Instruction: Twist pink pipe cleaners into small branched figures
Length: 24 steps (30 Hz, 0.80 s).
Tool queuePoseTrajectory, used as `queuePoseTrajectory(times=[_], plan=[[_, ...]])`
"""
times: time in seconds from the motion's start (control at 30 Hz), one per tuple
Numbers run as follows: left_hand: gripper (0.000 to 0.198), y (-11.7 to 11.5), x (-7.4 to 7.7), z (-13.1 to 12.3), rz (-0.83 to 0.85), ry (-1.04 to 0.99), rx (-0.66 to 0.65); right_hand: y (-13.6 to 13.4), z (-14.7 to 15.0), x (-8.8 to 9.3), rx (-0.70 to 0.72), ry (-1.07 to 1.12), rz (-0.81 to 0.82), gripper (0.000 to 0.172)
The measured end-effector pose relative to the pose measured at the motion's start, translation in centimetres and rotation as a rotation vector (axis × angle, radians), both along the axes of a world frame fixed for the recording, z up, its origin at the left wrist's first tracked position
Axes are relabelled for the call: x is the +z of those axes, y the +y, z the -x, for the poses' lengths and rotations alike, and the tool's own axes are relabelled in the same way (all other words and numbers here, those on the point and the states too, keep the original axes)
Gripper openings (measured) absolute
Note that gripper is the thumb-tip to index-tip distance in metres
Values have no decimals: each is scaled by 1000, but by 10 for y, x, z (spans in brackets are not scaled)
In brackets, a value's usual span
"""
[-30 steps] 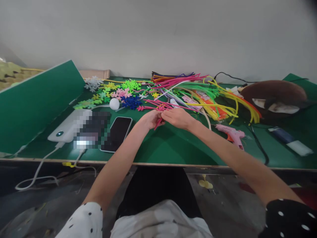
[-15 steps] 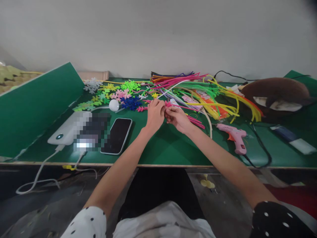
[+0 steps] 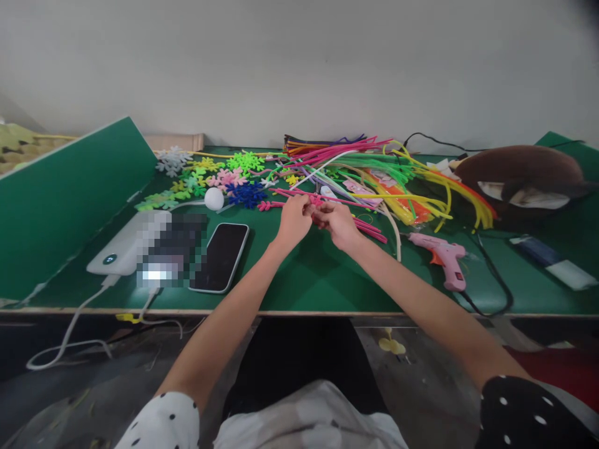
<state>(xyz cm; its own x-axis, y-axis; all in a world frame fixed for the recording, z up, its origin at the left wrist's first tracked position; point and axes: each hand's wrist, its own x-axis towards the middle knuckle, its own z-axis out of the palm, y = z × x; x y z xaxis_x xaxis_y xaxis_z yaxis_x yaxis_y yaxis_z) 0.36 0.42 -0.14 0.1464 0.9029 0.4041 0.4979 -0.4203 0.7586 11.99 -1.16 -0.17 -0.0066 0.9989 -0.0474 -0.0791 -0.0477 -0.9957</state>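
Both my hands meet over the green table, fingers pinched together. Between them is a pink pipe cleaner piece, bent into small loops and partly covered by my fingers. My left hand grips it from the left, my right hand from the right. Straight pink pipe cleaners lie just beyond and to the right of my hands. A small pink looped piece rests to the left of my left hand.
Finished-looking snowflake shapes, among them a dark blue one, lie at back left. Bundles of coloured pipe cleaners spread across the back. A pink glue gun with a black cord lies right; a phone and white power bank lie left.
My fingers have shifted slightly around the pink piece, and more of it shows between them. My right hand has turned a little. The objects around have stayed in place.
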Motion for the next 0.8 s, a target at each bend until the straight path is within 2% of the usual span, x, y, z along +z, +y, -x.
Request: queuePoseTrajectory(times=[0.17, 0.27, 0.3, 0.37, 0.43, 0.47, 0.53, 0.6, 0.63, 0.73, 0.8], plan=[[25, 0, -2, 0, 354, -319, -44, -8, 5, -12, -91, -470, -456, 10], [27, -1, 1, -3, 570, -519, -98, -6, -3, -18, -137, -796, -802, 26], [28, 0, 3, -5, 643, -565, -98, -3, -8, -18, -105, -903, -931, 31], [29, 0, 5, -7, 768, -610, -83, 5, -18, -18, 113, -1101, -1145, 33], [29, 1, 5, -8, 786, -611, -85, 13, -26, -14, 237, -1192, -1243, 32], [29, 1, 5, -7, 726, -593, -84, 16, -28, -13, 240, -1198, -1243, 32], [28, 1, 4, -5, 491, -490, -41, 19, -26, -10, 131, -1093, -1152, 34], [28, 0, 4, -2, 226, -323, 64, 18, -18, -8, -57, -849, -927, 34], [27, -1, 3, 0, 119, -243, 112, 17, -13, -8, -107, -697, -786, 32], [24, -3, 1, 3, -83, -80, 184, 13, 1, -8, 6, -293, -388, 33], [21, -3, -1, 3, -162, -2, 194, 12, 7, -8, 63, -103, -244, 32]])
